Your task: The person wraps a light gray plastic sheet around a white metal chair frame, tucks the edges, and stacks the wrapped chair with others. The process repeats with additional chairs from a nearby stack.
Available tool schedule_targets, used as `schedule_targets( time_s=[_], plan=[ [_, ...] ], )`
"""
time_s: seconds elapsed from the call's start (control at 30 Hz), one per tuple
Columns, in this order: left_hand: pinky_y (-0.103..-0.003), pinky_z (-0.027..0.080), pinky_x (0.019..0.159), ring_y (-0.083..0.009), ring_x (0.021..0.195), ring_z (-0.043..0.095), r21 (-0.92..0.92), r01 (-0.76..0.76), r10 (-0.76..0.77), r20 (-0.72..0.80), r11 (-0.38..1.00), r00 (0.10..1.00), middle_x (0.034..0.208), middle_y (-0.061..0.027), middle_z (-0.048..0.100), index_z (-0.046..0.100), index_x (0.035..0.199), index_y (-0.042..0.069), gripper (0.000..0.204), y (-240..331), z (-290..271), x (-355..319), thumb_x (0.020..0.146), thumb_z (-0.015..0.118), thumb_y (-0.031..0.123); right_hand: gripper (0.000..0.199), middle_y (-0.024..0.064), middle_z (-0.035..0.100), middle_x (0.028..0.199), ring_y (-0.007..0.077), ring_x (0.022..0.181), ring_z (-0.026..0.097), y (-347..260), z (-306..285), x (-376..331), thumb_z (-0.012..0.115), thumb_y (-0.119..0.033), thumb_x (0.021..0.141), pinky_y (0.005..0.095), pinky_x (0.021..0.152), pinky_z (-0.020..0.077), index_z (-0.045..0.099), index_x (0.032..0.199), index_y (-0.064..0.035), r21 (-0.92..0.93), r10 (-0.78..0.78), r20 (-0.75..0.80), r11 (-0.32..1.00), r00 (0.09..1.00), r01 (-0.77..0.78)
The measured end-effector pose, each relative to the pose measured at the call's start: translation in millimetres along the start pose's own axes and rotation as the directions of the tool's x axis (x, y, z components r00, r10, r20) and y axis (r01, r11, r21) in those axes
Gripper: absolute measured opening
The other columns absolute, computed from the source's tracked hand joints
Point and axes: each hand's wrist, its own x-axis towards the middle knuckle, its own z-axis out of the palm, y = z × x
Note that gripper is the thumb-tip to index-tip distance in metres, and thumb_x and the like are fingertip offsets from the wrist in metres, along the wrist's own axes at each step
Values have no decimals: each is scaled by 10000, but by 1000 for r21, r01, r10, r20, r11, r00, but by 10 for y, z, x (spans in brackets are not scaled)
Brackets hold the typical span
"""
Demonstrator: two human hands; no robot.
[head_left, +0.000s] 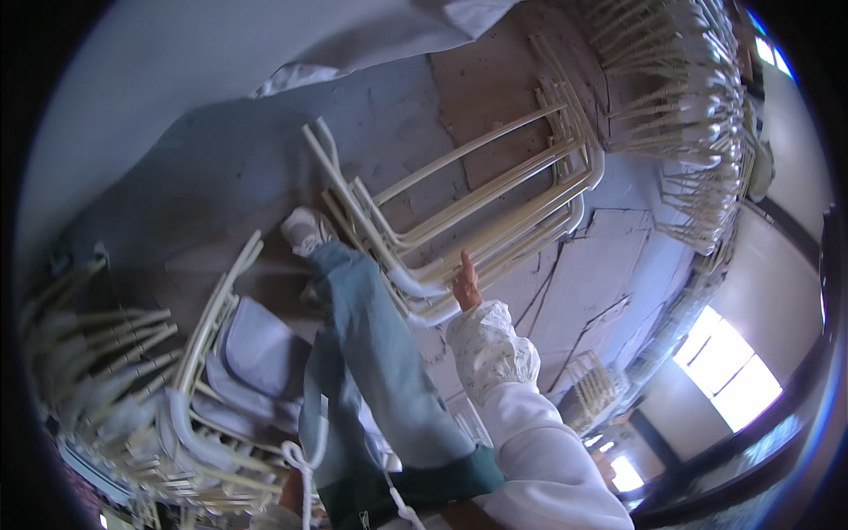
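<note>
My right hand (466, 284) reaches out in a floral-cuffed white sleeve beside a group of cream tubular metal frames (481, 234) on the floor. One finger is stretched out, and the hand lies at the frames' near bent corner. Whether it touches the tubing is hard to tell. The frames lean together with rounded corners. At the lower edge, my left hand (291, 490) is mostly hidden and its fingers do not show. It is close to a cream tube frame (190, 371) with grey panels (261, 349) stacked against it.
A dense row of similar cream frames (680, 115) stands at the far right, and more pile up at the left (115, 353). A large grey-white sheet (265, 44) covers the upper left. Flattened cardboard (587, 274) lies on the floor. Another frame stack (592, 389) stands at the right.
</note>
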Motion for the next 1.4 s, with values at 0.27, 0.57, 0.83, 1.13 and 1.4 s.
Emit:
schedule_targets(
  time_s=[0.27,0.57,0.83,1.13,1.4],
  plan=[
    [-489,471,921,-449,1063,583,144,-121,76,286,982,955,1103,-283,609,549,1237,-42,416,657,-1344,-579,906,538,209,255,121,612,817,273,728,590,210,-28,326,670,-118,698,400,620,470,647,900,37,288,480,-116,854,870,-433],
    [-497,489,879,-430,1009,612,268,-327,238,315,906,919,1073,-264,617,569,1219,-19,388,1056,-2158,-962,884,544,175,77,131,564,673,253,549,562,-1366,-632,-44,571,35,643,384,495,452,593,713,59,654,582,-79,643,809,-399],
    [-525,488,774,-380,904,622,243,-464,448,124,852,886,886,-179,643,637,889,71,294,919,-2779,-1112,723,694,306,123,131,465,628,272,452,475,-3155,-2518,-138,490,25,696,403,423,461,483,817,4,644,549,-12,644,836,-413],
    [-484,461,870,-369,1012,603,270,-721,769,-187,639,611,1025,-154,668,678,1029,36,247,2321,-3688,-1214,828,638,173,152,135,552,629,221,516,533,-4659,-4606,-1978,570,-24,626,334,471,430,574,747,67,13,179,-134,984,975,-178],
    [-487,283,1131,-362,1351,406,505,-820,928,-362,271,84,1463,-200,439,375,1456,37,753,5300,-4290,-1676,881,641,444,813,120,526,1143,232,1056,512,-6184,-5863,-4489,587,9,537,287,866,460,399,1328,10,-335,-247,-112,921,963,197]
  ],
)
